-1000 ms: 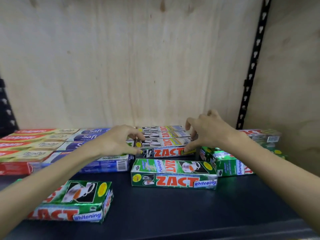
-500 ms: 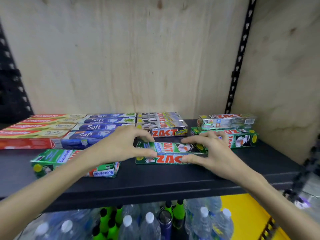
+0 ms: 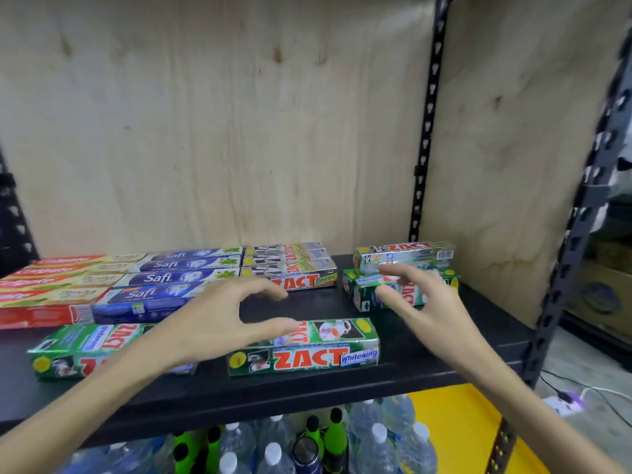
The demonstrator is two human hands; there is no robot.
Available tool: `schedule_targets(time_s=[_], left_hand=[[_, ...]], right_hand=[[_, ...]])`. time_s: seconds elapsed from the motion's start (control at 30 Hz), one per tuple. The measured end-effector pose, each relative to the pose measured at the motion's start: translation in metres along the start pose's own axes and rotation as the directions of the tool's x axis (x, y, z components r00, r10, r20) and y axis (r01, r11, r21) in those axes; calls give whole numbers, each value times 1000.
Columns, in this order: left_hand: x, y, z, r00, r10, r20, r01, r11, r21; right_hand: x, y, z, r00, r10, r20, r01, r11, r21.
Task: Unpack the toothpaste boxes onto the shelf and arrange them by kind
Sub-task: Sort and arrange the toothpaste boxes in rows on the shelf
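Note:
A green Zact Whitening box [image 3: 318, 350] lies near the front of the black shelf [image 3: 444, 340]. My left hand [image 3: 222, 319] hovers over its left end, fingers spread, holding nothing. My right hand [image 3: 420, 302] is open in front of a pile of green Zact boxes [image 3: 362, 289] with a silver Zact box [image 3: 407, 254] on top. Another green Zact box [image 3: 78, 347] lies at the front left, partly under my left arm. At the back stand rows of red Colgate boxes [image 3: 51, 285], blue Safi boxes [image 3: 164, 278] and silver Zact boxes [image 3: 290, 268].
Plywood panels close the back and right side of the shelf. A black slotted upright [image 3: 425, 131] runs down the back right corner. Several water bottles [image 3: 273, 449] and green-capped bottles stand below the shelf. A yellow surface [image 3: 455, 425] shows at the lower right.
Both hands have let go of the middle green Zact box and lifted off it. My right hand moved right toward the pile of green boxes. The camera view shifted back and down.

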State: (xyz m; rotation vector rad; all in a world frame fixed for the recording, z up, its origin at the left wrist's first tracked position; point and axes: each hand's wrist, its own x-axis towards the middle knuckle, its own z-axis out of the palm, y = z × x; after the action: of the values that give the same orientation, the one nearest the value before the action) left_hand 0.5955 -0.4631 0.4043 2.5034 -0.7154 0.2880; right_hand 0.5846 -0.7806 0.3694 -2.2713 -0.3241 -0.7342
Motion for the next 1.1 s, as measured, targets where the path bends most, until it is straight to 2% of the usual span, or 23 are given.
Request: schedule_targets(time_s=[0.13, 0.23, 0.33, 0.5, 0.67, 0.87, 1.0, 1.1], left_hand=[[60, 25, 32, 996, 6, -94, -10, 999, -42], [112, 43, 63, 989, 33, -142, -40, 998, -50], [149, 53, 81, 986, 65, -153, -62, 998, 20], [176, 49, 95, 988, 28, -150, -34, 999, -39], [180, 47, 92, 982, 9, -191, -30, 993, -110], [153, 35, 59, 967, 5, -256, -27, 996, -83], [112, 8, 29, 957, 36, -286, -51, 998, -43], [77, -15, 11, 970, 36, -241, -43, 999, -23]], right_hand=[[33, 41, -24, 971, 120, -206, -159, 969, -189], [52, 67, -31, 952, 245, -184, -287, 923, -255], [63, 85, -31, 943, 307, -129, -331, 907, -260], [70, 97, -28, 962, 245, -122, -258, 961, -102], [70, 104, -24, 971, 158, -181, -179, 978, -109], [70, 84, -16, 972, 82, -221, -104, 990, -93], [72, 48, -3, 990, 27, -141, -35, 998, -53], [74, 21, 11, 997, -51, -52, 47, 996, -73]])
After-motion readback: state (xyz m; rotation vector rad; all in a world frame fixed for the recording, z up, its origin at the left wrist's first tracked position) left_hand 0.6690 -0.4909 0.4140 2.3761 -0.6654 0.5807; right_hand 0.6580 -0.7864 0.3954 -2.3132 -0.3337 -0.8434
